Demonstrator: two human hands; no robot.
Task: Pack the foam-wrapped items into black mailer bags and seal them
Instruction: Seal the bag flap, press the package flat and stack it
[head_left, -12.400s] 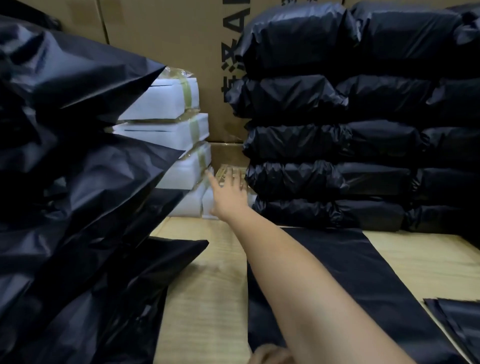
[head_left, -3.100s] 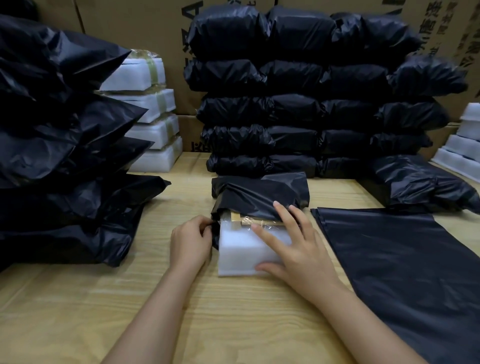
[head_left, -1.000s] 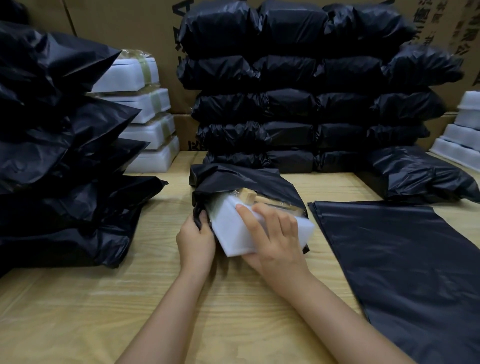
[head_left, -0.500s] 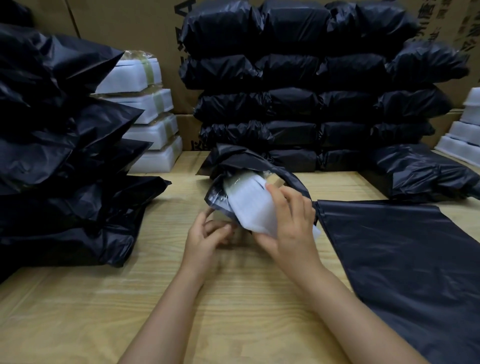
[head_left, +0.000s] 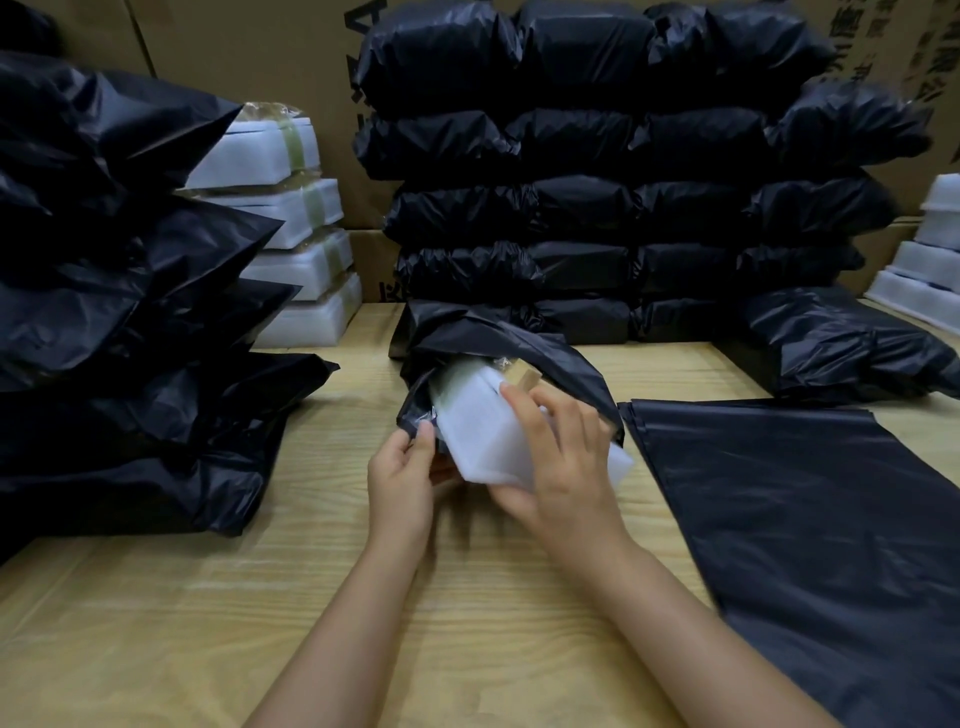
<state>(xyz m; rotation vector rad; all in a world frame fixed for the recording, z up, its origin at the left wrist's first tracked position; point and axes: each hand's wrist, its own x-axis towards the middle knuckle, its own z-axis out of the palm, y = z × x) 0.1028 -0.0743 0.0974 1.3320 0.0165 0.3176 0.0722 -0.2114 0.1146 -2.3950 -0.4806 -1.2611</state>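
Your left hand (head_left: 402, 480) pinched the open edge of the bag (head_left: 493, 343). Your right hand (head_left: 563, 462) curled round the foam block (head_left: 467, 421), which sat half inside. I think it was best to hold the mouth wide and push straight in.

The left hand (head_left: 402, 475) pinches the mailer bag (head_left: 498, 340) (thumb on top), the right hand (head_left: 563, 460) curls round the foam-wrapped item (head_left: 475, 415).
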